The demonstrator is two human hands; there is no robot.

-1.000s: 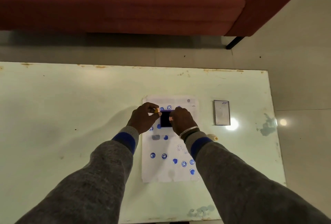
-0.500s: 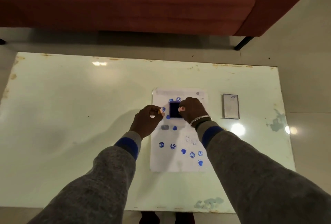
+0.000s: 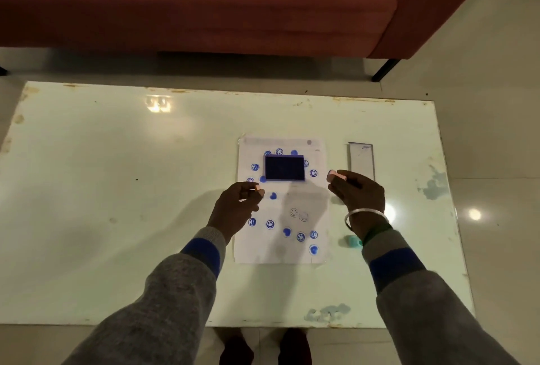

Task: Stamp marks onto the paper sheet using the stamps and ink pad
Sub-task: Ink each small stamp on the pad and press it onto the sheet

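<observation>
Ink pad (image 3: 285,167) lies open on the upper part of the paper sheet (image 3: 263,247), ringed by blue marks. Your left hand (image 3: 236,207) pinches a small orange stamp (image 3: 257,188) over the sheet's left edge; I cannot tell whether it touches the paper. Your right hand (image 3: 358,195) grips a pink stamp (image 3: 336,175) just off the right edge, above the table (image 3: 117,189). A teal stamp (image 3: 352,241) lies by your right wrist.

Risks:
- Only the pad weighs the sheet down, so a press near an edge may shift it and blur the mark.
- The blue marks may be wet, and a dragged sleeve would smudge them.
- Faint grey marks mid-sheet suggest under-inking, so load the stamp fully.
</observation>
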